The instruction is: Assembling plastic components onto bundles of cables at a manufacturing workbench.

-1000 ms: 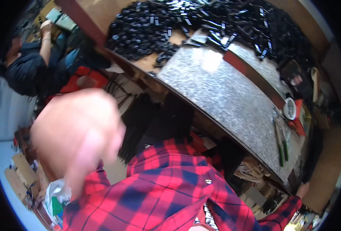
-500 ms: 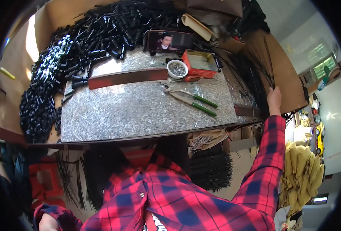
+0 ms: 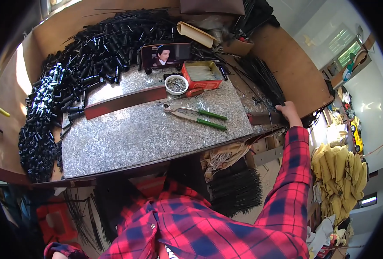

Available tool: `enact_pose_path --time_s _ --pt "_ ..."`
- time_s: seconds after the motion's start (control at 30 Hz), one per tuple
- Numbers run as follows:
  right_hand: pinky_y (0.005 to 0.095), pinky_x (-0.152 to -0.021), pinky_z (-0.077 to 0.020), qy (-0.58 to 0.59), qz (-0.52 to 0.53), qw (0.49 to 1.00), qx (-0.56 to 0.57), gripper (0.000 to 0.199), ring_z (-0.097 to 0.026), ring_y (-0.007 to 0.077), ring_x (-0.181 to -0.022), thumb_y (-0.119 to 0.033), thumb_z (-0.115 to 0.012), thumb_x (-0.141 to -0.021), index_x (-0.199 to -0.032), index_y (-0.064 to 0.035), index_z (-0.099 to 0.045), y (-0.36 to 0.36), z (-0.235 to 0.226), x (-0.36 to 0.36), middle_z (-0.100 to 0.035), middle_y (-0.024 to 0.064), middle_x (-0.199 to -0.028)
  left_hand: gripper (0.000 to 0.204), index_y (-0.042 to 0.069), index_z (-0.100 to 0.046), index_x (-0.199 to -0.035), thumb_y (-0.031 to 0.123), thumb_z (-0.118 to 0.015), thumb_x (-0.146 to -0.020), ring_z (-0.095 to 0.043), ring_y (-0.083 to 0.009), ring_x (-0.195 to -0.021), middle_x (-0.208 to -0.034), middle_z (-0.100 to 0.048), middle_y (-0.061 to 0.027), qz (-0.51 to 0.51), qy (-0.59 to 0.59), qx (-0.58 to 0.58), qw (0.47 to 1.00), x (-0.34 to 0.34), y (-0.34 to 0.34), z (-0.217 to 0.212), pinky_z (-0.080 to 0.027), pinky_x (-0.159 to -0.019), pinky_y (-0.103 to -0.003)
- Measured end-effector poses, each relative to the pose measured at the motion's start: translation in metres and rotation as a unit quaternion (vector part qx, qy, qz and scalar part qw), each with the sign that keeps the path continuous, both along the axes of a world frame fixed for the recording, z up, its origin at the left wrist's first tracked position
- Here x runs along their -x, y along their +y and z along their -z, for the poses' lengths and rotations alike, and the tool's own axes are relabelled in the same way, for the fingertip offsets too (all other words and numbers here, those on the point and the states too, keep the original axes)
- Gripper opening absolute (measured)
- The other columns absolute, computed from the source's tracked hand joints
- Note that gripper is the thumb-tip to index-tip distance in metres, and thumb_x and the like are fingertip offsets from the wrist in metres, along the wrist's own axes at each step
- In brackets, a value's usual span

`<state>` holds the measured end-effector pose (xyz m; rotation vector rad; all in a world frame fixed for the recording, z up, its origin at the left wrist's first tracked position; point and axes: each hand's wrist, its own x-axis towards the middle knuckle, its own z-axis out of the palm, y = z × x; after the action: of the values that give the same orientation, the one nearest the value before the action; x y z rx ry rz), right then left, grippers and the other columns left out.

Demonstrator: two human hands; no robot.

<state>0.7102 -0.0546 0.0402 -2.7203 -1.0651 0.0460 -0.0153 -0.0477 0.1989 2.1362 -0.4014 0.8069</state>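
Note:
My right arm reaches out to the right end of the workbench. There my right hand (image 3: 290, 114) is closed around the near end of a bunch of thin black rods (image 3: 262, 77), which lie along the brown side board. Of my left arm only the plaid cuff (image 3: 66, 249) and a bit of skin show at the lower left; the left hand itself is out of the picture. On the granite-patterned worktop (image 3: 157, 142) lie pliers (image 3: 204, 118) with green handles. Behind them are a red-handled tool (image 3: 195, 92), a white cup (image 3: 176, 91) of small metal parts and a red box (image 3: 211, 84) of thin pale pieces.
A large heap of black tubular parts (image 3: 100, 54) covers the back and left of the bench. A phone (image 3: 165, 56) leans upright before it, and a long dark red bar (image 3: 126, 101) lies across the worktop. Yellowish bundles (image 3: 338, 177) are stacked at right.
My right hand has come down and nearer along the side board; the rods it held raised now lie low. The view has turned, shifting the bench leftward.

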Motion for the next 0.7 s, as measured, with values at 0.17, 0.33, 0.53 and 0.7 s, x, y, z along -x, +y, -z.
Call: enact_pose_path --time_s 0.17,0.33,0.53,0.7 --pt "0.0384 -0.072 -0.0503 0.130 0.036 0.986 -0.099 0.037 -0.067 0.0318 -0.079 -0.029 -0.076 -0.069 -0.077 0.0042 -0.064 0.018 0.015 0.030 -0.067 0.0189 -0.077 0.041 0.010 -0.065 -0.088 0.042 -0.039 -0.091 -0.062 -0.0280 -0.063 -0.087 -0.065 -0.0158 -0.019 0.033 0.005 0.999 0.000 0.001 0.004 -0.045 -0.054 -0.037" --pt "0.0402 -0.079 -0.0509 -0.062 -0.019 0.997 0.031 0.044 -0.065 0.0361 -0.089 -0.030 -0.079 -0.065 -0.087 0.0049 -0.065 0.028 0.023 0.047 -0.066 0.0229 -0.092 0.023 0.021 -0.060 -0.107 0.029 -0.056 -0.086 -0.060 -0.0268 -0.062 -0.087 -0.064 -0.0156 -0.025 0.015 0.017 0.999 -0.007 0.006 0.013 -0.046 -0.053 -0.036" --pt "0.0414 -0.079 -0.0506 -0.081 0.013 0.996 0.043 0.042 -0.064 0.0376 -0.090 -0.026 -0.079 -0.063 -0.087 0.0054 -0.065 0.033 0.026 0.027 -0.065 0.0251 -0.092 0.048 0.034 -0.050 -0.118 0.017 -0.070 -0.078 -0.060 -0.0253 -0.062 -0.085 -0.063 -0.0141 -0.057 0.037 0.026 0.997 0.005 0.001 0.014 -0.046 -0.052 -0.035" --pt "0.0433 -0.079 -0.0502 -0.038 -0.015 0.999 0.024 0.037 -0.063 0.0390 -0.089 -0.024 -0.076 -0.064 -0.087 0.0034 -0.066 0.033 0.034 0.039 -0.064 0.0258 -0.091 0.039 0.032 -0.052 -0.113 0.023 -0.070 -0.079 -0.061 -0.0253 -0.062 -0.085 -0.064 -0.0138 -0.064 0.051 0.016 0.997 0.009 0.003 0.013 -0.046 -0.052 -0.035"
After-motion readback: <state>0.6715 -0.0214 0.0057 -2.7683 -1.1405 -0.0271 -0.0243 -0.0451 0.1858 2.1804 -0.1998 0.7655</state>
